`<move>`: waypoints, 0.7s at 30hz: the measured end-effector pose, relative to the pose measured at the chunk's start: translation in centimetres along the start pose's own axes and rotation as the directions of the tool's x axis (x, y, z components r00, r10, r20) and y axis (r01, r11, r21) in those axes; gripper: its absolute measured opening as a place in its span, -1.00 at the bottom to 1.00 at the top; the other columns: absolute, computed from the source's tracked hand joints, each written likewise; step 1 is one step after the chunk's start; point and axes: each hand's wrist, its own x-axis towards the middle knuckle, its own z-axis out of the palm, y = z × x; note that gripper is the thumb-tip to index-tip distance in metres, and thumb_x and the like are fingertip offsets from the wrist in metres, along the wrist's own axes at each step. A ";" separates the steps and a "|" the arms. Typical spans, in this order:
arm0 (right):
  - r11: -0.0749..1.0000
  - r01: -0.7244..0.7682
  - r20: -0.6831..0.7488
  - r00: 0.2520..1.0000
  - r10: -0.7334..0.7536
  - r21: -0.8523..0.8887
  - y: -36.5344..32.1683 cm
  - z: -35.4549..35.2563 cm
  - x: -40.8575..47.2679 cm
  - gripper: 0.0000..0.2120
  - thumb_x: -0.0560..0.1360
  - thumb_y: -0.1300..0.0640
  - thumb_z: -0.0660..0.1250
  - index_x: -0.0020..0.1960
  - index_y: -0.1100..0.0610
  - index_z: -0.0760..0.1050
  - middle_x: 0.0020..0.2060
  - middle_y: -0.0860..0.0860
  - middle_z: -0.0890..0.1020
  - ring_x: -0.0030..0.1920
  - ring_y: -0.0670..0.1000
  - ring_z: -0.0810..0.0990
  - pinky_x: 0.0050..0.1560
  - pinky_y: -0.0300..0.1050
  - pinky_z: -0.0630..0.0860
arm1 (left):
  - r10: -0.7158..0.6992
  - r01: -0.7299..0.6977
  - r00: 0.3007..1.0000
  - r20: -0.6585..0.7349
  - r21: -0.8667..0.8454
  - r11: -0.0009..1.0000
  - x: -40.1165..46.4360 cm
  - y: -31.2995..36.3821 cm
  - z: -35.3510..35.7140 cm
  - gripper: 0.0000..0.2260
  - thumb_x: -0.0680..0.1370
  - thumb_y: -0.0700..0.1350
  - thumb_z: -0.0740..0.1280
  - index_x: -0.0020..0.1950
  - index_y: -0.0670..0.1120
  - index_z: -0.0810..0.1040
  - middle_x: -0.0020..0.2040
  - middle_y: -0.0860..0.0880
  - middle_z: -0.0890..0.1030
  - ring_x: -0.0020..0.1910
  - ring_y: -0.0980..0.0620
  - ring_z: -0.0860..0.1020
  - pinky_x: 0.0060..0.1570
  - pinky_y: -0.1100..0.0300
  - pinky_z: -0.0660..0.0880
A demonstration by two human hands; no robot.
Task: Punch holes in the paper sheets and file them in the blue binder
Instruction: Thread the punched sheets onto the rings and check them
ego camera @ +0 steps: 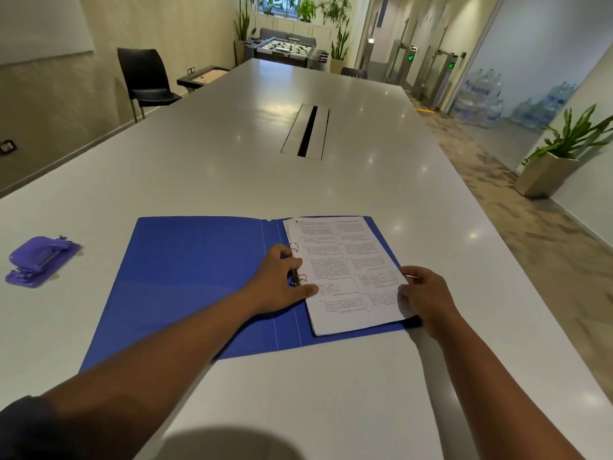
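Sheets (348, 273) sit in the open blue binder (199, 277) on the table (232, 161), over its right half. Left hand (282, 283) curls on the rings (297, 263), right hand (421, 293) pinches the sheets' right edge. Punch (39, 260) well off left.

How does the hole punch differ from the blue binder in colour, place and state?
The hole punch is purple; the blue binder is a deeper blue. The punch lies alone, untouched, at the far left; the binder lies open in the middle, with the left hand at its rings and the paper sheets on its right half. Both rest on the white table.
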 end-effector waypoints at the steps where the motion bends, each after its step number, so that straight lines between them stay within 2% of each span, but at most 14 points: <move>1: 0.999 0.019 -0.012 1.000 -0.020 -0.049 0.1 0.1 0.2 -0.74 0.59 0.33 0.30 0.21 0.08 0.51 0.10 0.02 0.64 0.07 0.08 0.65 -0.20 -0.11 0.65 | 0.020 -0.020 1.000 -0.009 0.041 0.999 0.1 -0.2 0.2 -0.40 0.45 0.19 0.51 0.36 -0.12 0.54 0.35 -0.01 0.26 0.27 0.04 0.36 0.33 0.21 0.36; 3: 0.986 0.068 -0.020 0.997 -0.072 -0.152 0.2 0.3 0.4 -0.79 0.59 0.29 0.31 0.17 0.07 0.51 0.04 -0.03 0.63 0.09 0.11 0.64 -0.10 -0.03 0.68 | 0.052 -0.049 0.998 -0.025 0.112 0.992 0.2 -0.6 0.7 -0.39 0.44 0.24 0.50 0.36 -0.08 0.54 0.35 -0.03 0.31 0.27 0.03 0.31 0.34 0.19 0.33; 6: 0.939 0.136 -0.004 0.990 -0.144 -0.316 0.3 0.4 0.7 -0.89 0.57 0.19 0.34 0.09 0.08 0.50 -0.01 -0.06 0.63 0.01 0.08 0.64 0.02 0.08 0.68 | 0.122 -0.111 0.990 -0.071 0.141 0.984 0.2 -1.1 1.3 -0.42 0.43 0.32 0.45 0.29 -0.03 0.57 0.29 0.00 0.41 0.26 0.01 0.35 0.35 0.07 0.40; 7: 0.916 0.150 0.001 0.987 -0.161 -0.372 0.2 0.4 0.7 -0.89 0.55 0.13 0.37 0.07 0.08 0.51 -0.01 -0.03 0.64 -0.02 0.09 0.65 0.03 0.11 0.67 | 0.134 -0.123 0.988 -0.080 0.128 0.984 0.1 -1.0 1.4 -0.42 0.45 0.30 0.45 0.32 -0.05 0.57 0.30 0.00 0.43 0.26 0.03 0.35 0.34 0.11 0.39; 10: 0.849 0.131 0.011 0.989 -0.146 -0.511 0.1 0.5 0.9 -0.75 0.43 -0.17 0.41 -0.03 -0.06 0.45 -0.02 -0.05 0.63 -0.05 0.10 0.64 0.06 0.19 0.64 | 0.175 -0.167 0.980 -0.096 0.088 0.982 -0.2 -1.0 1.2 -0.40 0.48 0.29 0.42 0.40 -0.04 0.54 0.37 0.04 0.44 0.31 0.08 0.35 0.36 0.21 0.35; 12: 0.798 0.112 0.025 0.992 -0.121 -0.593 0.4 0.6 1.0 -0.61 0.37 -0.36 0.34 0.02 -0.11 0.40 -0.02 -0.07 0.60 -0.01 0.11 0.63 0.08 0.20 0.63 | 0.205 -0.197 0.974 -0.094 0.089 0.976 -0.2 -1.2 1.0 -0.42 0.51 0.29 0.39 0.42 0.00 0.52 0.38 0.14 0.40 0.34 0.10 0.34 0.39 0.17 0.37; 14: 0.771 0.126 0.041 0.991 -0.128 -0.624 0.6 0.9 0.9 -0.48 0.31 -0.48 0.23 0.04 -0.11 0.39 0.00 -0.06 0.59 0.00 0.12 0.61 0.06 0.17 0.63 | 0.192 -0.184 0.979 -0.073 0.109 0.977 0.0 -1.4 0.6 -0.40 0.53 0.23 0.40 0.49 -0.03 0.46 0.41 0.12 0.35 0.41 0.09 0.28 0.42 0.17 0.29; 16: 0.765 0.137 0.056 0.990 -0.131 -0.630 0.7 1.2 0.5 -0.42 0.28 -0.52 0.16 0.04 -0.09 0.40 0.03 -0.03 0.58 0.02 0.15 0.58 0.05 0.15 0.62 | 0.184 -0.176 0.981 -0.054 0.129 0.976 0.4 -1.9 0.3 -0.35 0.53 0.22 0.40 0.53 -0.06 0.41 0.51 0.00 0.35 0.49 0.00 0.29 0.44 0.15 0.28; 21: 0.698 0.113 0.030 0.991 -0.130 -0.707 0.9 2.1 -1.5 -0.50 0.52 -0.39 0.20 0.20 0.00 0.41 0.20 0.05 0.46 0.19 0.20 0.46 0.03 0.05 0.43 | 0.182 -0.180 0.983 -0.001 0.164 0.970 1.2 -2.7 -0.8 -0.34 0.54 0.21 0.39 0.55 -0.08 0.38 0.55 -0.05 0.35 0.51 0.00 0.29 0.40 0.24 0.23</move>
